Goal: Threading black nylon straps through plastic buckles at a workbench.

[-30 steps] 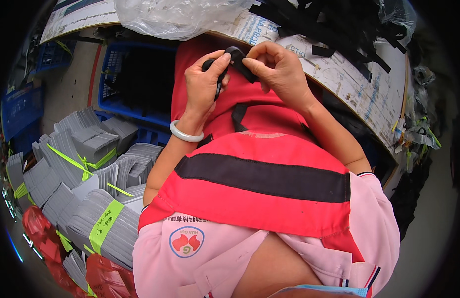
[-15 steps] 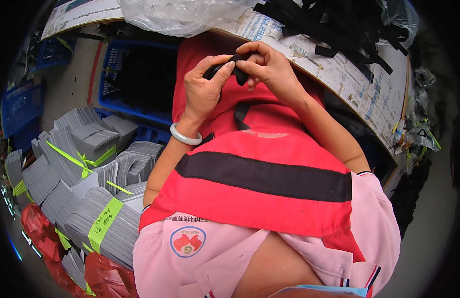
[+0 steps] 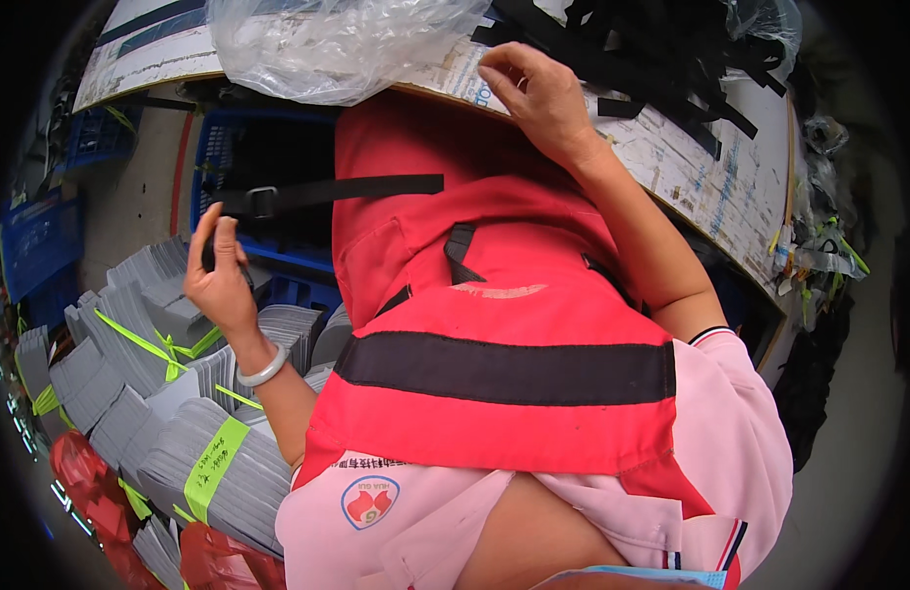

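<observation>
Black webbing strap (image 3: 327, 194) with its metal slide buckle (image 3: 263, 202) runs level from my left hand (image 3: 219, 280) across to the red fabric (image 3: 455, 275) draped over my lap. I pinch the strap's free end between thumb and fingers, pressed together on it, out to the side above the blue crate (image 3: 219, 167). My right hand (image 3: 538, 93) is well apart from that grip, up on the edge of the worn board table (image 3: 671, 167), fingers loosely curled and resting on the surface, holding nothing as far as I can tell. To do this pull well, I judge I should keep the strap flat and untwisted, draw it straight away from the fabric so the buckle does not cock sideways, and steady the fabric with my free hand. Beyond my right hand lies a heap of cut black straps (image 3: 622, 49); a clear plastic bag (image 3: 337, 39) sits farther along the table. Below my left hand stand bundled grey card stacks (image 3: 179, 393) tied with green bands.
</observation>
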### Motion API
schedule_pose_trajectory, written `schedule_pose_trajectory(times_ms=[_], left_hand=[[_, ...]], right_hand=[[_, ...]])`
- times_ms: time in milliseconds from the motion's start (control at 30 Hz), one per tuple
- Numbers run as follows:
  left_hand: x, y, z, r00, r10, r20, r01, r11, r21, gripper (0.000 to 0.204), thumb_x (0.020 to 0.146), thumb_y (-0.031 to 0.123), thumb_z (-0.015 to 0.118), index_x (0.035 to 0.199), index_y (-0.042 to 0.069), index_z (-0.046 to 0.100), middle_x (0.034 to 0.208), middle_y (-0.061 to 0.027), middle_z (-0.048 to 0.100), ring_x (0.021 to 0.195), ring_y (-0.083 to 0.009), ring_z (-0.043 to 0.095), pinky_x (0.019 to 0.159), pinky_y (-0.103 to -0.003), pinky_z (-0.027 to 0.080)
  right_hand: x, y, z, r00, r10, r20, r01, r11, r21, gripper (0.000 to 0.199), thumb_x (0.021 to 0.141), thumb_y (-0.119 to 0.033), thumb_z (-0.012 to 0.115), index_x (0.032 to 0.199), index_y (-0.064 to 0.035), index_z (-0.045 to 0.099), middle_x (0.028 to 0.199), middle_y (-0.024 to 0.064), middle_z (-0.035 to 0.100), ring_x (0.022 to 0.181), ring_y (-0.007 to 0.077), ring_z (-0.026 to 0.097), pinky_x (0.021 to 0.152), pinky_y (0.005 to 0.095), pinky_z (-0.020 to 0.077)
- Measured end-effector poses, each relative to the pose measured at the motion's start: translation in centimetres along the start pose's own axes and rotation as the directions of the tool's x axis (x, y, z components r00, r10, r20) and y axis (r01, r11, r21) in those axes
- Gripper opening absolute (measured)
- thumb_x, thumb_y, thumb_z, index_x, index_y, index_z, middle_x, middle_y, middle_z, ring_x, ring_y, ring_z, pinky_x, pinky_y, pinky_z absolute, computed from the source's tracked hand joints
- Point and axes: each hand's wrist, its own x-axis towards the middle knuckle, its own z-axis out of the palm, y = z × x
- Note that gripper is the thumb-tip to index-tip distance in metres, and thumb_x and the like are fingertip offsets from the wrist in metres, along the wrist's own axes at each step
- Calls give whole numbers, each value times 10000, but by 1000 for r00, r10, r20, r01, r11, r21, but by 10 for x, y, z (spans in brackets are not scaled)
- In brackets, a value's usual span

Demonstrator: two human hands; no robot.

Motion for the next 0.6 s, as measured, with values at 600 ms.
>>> schedule_pose_trajectory(times_ms=[600], left_hand=[[-35, -3, 127, 676, -122, 727, 672, 506, -540, 630, 941, 544, 472, 1329, 48, 495, 889, -56, 577, 583, -83, 505, 446, -180, 381]], right_hand=[[-12, -68, 3, 958, -116, 263, 68, 980, 185, 175, 924, -62, 540, 1090, -91, 586, 827, 158, 631, 774, 354, 627, 686, 400, 505]])
